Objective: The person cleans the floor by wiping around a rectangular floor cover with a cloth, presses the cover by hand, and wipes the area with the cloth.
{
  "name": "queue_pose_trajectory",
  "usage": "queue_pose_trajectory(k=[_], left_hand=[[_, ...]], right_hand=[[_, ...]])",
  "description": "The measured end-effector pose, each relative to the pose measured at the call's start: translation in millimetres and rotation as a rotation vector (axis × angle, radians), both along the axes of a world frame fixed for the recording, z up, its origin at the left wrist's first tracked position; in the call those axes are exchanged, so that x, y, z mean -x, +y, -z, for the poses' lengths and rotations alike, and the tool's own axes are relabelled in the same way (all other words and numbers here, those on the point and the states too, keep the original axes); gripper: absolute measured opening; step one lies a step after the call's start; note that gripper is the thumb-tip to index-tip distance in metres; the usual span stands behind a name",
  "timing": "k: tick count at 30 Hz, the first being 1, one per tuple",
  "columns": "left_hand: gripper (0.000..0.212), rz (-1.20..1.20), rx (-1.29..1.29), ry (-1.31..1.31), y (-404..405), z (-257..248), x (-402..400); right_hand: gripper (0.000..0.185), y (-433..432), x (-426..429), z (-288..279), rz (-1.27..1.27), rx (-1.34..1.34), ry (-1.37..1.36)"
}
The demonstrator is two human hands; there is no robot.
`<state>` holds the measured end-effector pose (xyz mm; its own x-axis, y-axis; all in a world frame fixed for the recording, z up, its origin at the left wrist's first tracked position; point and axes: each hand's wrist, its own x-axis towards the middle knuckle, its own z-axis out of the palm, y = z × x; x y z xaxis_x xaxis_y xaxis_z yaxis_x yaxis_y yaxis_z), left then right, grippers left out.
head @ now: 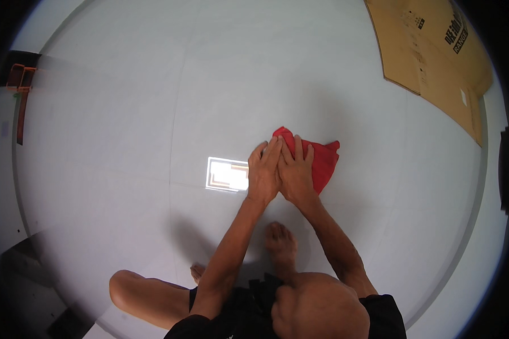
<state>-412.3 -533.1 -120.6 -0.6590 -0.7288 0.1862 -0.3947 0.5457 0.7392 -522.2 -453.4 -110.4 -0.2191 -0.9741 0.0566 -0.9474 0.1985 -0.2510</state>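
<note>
A crumpled red cloth (321,163) lies on the pale tiled floor, its right part spread out beyond my hands. My right hand (296,173) rests palm down on top of it, fingers spread and pointing away from me. Close against it, my left hand (265,176) reaches forward with its fingertips at the cloth's left edge. The thumb sides of both hands meet, and the palms are hidden from above. Whether the left fingers grip any cloth cannot be seen.
Flattened cardboard (428,63) bearing print covers the floor at the upper right. An orange-framed stool or chair (21,77) stands at the far left. My bare foot (282,243) is just behind my hands. A bright reflection (227,174) shines on the floor (110,140).
</note>
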Motion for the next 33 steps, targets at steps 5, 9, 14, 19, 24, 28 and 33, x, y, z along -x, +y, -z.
queue_pose_trajectory(k=[5,9,14,19,24,28,33], left_hand=[[0.052,-0.062,0.140,-0.070,-13.5,-11.5,2.2],[0.050,-0.007,0.036,-0.020,16.1,-6.5,-17.8],[0.050,-0.075,0.065,-0.034,-7.7,-26.8,9.8],[0.050,-0.009,0.086,-0.102,-23.1,-11.3,-12.4],[0.053,-0.025,0.068,-0.110,2.6,-0.4,-9.8],[0.047,0.012,0.135,-0.147,-44.9,-18.0,11.5],[0.050,0.060,0.081,-0.183,23.0,-2.5,-32.4]], right_hand=[[0.078,-10.9,2.3,-5.2,-0.016,-0.015,-0.049],[0.079,22.2,-20.4,0.2,0.002,-0.007,-0.058],[0.074,-9.2,4.8,-16.7,0.008,0.035,0.026],[0.077,-16.0,-17.6,-0.5,0.020,-0.038,-0.038],[0.074,-1.7,-12.9,1.2,0.009,-0.027,0.052],[0.069,-33.2,0.5,0.6,0.062,0.005,0.030],[0.068,34.3,-35.5,15.1,0.060,-0.013,-0.016]])
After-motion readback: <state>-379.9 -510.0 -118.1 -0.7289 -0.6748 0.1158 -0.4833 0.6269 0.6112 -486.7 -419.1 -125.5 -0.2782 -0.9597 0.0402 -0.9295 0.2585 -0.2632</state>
